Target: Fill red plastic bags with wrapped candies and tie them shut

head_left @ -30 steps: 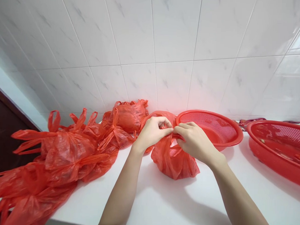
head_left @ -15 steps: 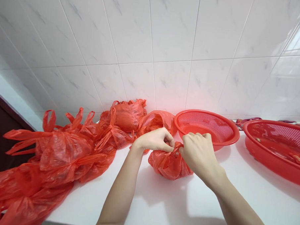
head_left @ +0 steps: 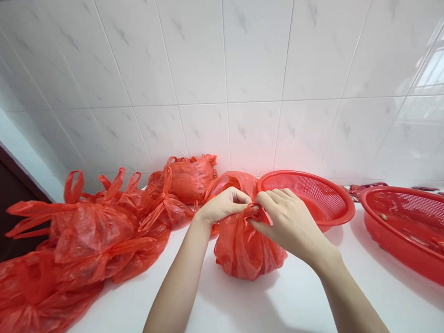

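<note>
A red plastic bag (head_left: 249, 251), rounded and full below, stands upright on the white tabletop (head_left: 223, 314). Its gathered, twisted top is pinched between both hands. My left hand (head_left: 223, 205) grips the top from the left with thumb and forefinger closed. From the right, my right hand (head_left: 284, 216) has its thumb and fingers closed on the same plastic, and a small flap sticks out by its thumb. The two hands nearly meet over the bag. What the bag contains is hidden.
Several knotted red bags (head_left: 94, 224) lie heaped on the left, with a bulging red bag (head_left: 192, 177) against the tiled wall (head_left: 197, 126). A round red colander (head_left: 338, 203) is behind my right hand. A larger red basket (head_left: 399, 233), holding a few small items, sits farther right.
My hands have drawn closer together at the bag's top, my right hand shifting left. The bag looks taller and more pulled up. The whole view has tipped slightly upward.
</note>
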Motion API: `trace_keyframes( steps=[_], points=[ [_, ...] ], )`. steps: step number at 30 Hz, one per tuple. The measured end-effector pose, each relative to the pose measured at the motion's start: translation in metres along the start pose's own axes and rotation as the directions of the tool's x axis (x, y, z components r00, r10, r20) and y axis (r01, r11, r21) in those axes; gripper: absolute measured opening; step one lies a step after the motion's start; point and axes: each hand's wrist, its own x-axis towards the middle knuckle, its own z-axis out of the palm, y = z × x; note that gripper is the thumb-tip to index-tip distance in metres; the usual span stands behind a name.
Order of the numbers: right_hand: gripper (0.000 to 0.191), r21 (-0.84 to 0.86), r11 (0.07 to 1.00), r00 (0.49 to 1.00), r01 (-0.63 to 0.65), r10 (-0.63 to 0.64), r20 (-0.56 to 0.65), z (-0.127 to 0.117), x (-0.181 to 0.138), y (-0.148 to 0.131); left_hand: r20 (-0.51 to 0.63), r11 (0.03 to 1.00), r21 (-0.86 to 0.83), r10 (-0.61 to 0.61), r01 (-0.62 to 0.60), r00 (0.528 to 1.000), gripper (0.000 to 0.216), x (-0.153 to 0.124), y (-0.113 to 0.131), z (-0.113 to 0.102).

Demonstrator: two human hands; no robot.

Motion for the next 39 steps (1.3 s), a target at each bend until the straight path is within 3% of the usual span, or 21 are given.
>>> trace_keyframes(
  steps=[4,10,16,21,25,29,32,39],
  points=[
    [0.024,0.03,0.999,0.992,0.023,-0.019,-0.124,-0.005,-0.003,0.003,-0.066,0.996,-0.094,0.002,-0.008,0.998,0.051,0.0,0.002,0.003],
    [0.03,0.077,0.996,0.995,0.034,-0.027,-0.092,-0.005,-0.002,0.003,-0.003,0.992,-0.098,0.079,-0.079,0.997,0.046,0.0,0.004,0.005],
    [0.036,0.175,0.983,0.997,0.06,-0.067,0.036,-0.005,-0.004,0.004,0.022,0.997,-0.078,0.022,-0.02,1.0,0.038,-0.001,0.001,0.002],
    [0.04,0.209,0.978,0.981,-0.018,-0.023,0.19,-0.012,-0.008,0.008,-0.199,0.999,-0.047,0.004,-0.014,0.98,0.035,0.003,-0.003,-0.003],
    [0.044,0.182,0.97,0.936,-0.164,0.095,0.339,-0.022,-0.014,0.015,-0.339,0.997,-0.074,-0.019,-0.006,0.941,0.045,0.009,-0.013,-0.013],
    [0.042,0.117,0.957,0.865,-0.265,0.183,0.466,-0.035,-0.02,0.019,-0.336,0.996,-0.082,-0.059,0.033,0.94,0.049,0.017,-0.026,-0.019],
    [0.041,0.078,0.96,0.846,-0.27,0.197,0.496,-0.043,-0.025,0.019,-0.31,0.996,-0.077,-0.057,0.035,0.949,0.046,0.023,-0.031,-0.017],
    [0.039,0.104,0.985,0.894,-0.142,0.082,0.44,-0.054,-0.036,0.019,-0.368,0.994,-0.079,0.047,-0.081,0.929,0.043,0.025,-0.028,-0.016]
  ],
)
